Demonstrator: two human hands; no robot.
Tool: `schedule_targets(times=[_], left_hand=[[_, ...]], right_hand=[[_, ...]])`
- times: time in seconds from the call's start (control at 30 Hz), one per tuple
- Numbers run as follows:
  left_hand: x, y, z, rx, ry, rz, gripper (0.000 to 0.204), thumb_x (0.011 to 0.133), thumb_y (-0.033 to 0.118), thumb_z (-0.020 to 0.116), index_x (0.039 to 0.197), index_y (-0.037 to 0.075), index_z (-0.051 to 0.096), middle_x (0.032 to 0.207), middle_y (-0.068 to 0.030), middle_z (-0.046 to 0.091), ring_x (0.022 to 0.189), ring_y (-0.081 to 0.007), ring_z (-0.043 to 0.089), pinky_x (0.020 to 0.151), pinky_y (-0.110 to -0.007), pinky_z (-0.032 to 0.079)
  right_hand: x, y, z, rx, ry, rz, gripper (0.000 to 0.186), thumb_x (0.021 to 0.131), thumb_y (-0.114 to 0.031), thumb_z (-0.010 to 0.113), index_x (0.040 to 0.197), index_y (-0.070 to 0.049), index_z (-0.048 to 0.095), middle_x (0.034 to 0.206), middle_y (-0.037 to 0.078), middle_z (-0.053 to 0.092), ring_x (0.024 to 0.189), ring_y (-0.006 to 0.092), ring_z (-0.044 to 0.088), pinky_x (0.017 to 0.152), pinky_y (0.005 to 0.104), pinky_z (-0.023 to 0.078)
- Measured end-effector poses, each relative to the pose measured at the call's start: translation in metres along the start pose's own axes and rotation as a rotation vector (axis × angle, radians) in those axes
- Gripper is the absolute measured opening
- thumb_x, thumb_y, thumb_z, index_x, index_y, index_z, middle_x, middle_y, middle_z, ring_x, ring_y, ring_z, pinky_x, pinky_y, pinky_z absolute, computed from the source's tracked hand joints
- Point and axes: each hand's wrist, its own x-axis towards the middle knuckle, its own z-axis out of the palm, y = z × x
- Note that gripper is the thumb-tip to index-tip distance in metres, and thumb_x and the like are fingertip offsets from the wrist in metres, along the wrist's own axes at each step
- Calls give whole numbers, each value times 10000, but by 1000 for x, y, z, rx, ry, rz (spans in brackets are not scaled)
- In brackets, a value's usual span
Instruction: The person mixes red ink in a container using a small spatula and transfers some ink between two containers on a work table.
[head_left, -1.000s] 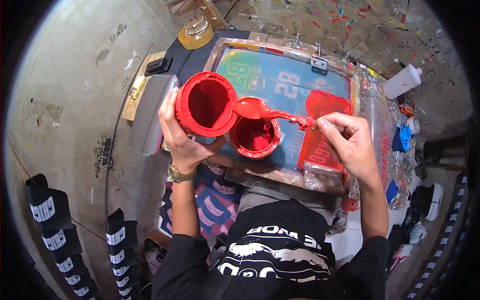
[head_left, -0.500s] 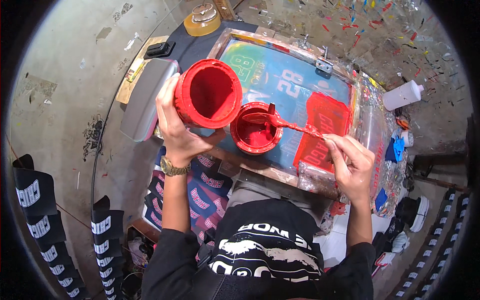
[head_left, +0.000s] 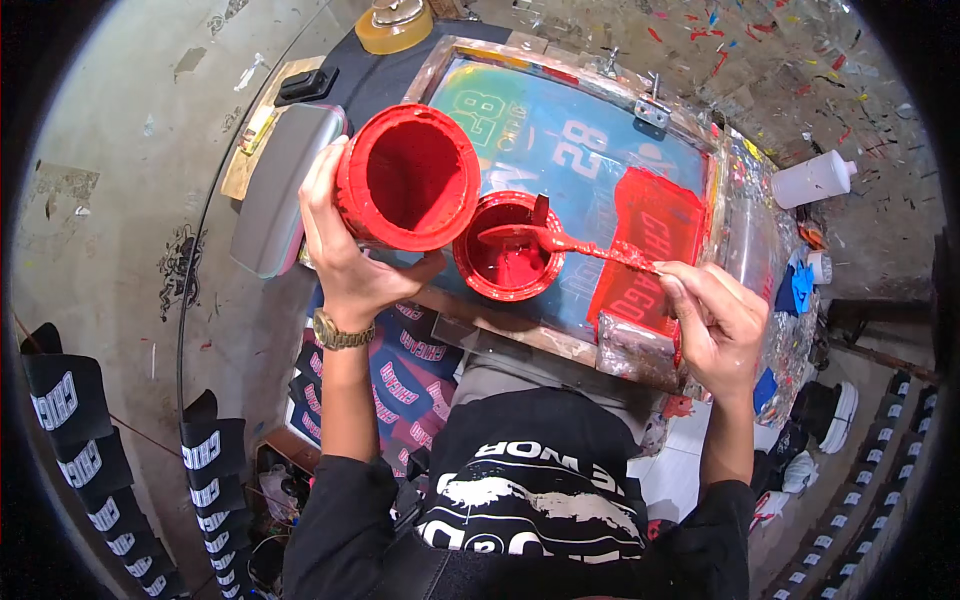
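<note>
Notably, the base of the larger red tub [head_left: 412, 180] is out of sight: it tilts with its mouth toward the camera, and whether its rim touches the smaller red tub [head_left: 488, 268] cannot be told. Clock positions are taken from the smaller tub, which sits over the near part of the printing screen [head_left: 590, 215], its underside unseen. The larger tub is at 10 o'clock, gripped by the left hand [head_left: 345, 270], most fingers concealed behind its wall. The right hand [head_left: 712, 320], between 3 and 4 o'clock, pinches the handle end of a red-coated spoon [head_left: 580, 246]. The spoon's bowl lies across the smaller tub's mouth; contact with the ink cannot be confirmed. A dark strip [head_left: 540, 210] beside it is not identifiable.

Both tubs are round, with thick, glossy red ink smeared over rims and walls. The screen is blue mesh in a worn, stained frame, with a wet red patch [head_left: 655, 235] at 3 o'clock.

The bench [head_left: 350, 75] has a dark covering toward 11 o'clock, where a tape roll [head_left: 393, 35] is cut off by the upper edge. A translucent white bottle [head_left: 814, 180] stands out before 3 o'clock. The grey floor [head_left: 120, 250] is scuffed, with paint-coloured flecks.
</note>
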Motion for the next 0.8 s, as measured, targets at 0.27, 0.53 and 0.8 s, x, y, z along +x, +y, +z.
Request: schedule_targets(times=[0.27, 0.53, 0.8], left_hand=[[0, -4, 4, 5, -11, -16, 1142, 510, 387, 942, 1446, -17, 426, 1390, -223, 543, 1277, -407, 550, 1077, -507, 474], [-2, -7, 3, -16, -15, -28, 1149, 510, 408, 943, 1444, -18, 428, 1391, -221, 542, 1282, -409, 554, 1076, -505, 478], [-2, -7, 5, -19, -11, -38, 1136, 510, 387, 940, 1441, -18, 431, 1396, -214, 542, 1291, -406, 552, 1082, -500, 477]], right_hand=[[7, 1, -3, -28, -25, -1, 184, 828, 50, 759, 1006, 3, 759, 781, 123, 707, 607, 192, 645, 560, 296, 491], [13, 1, -6, -23, -32, -36, 184, 824, 48, 760, 1002, 2, 761, 772, 123, 704, 601, 181, 640, 550, 287, 479], [16, 5, -2, -23, -23, -61, 169, 837, 28, 761, 1000, -18, 766, 716, 97, 661, 563, 179, 593, 523, 306, 450]])
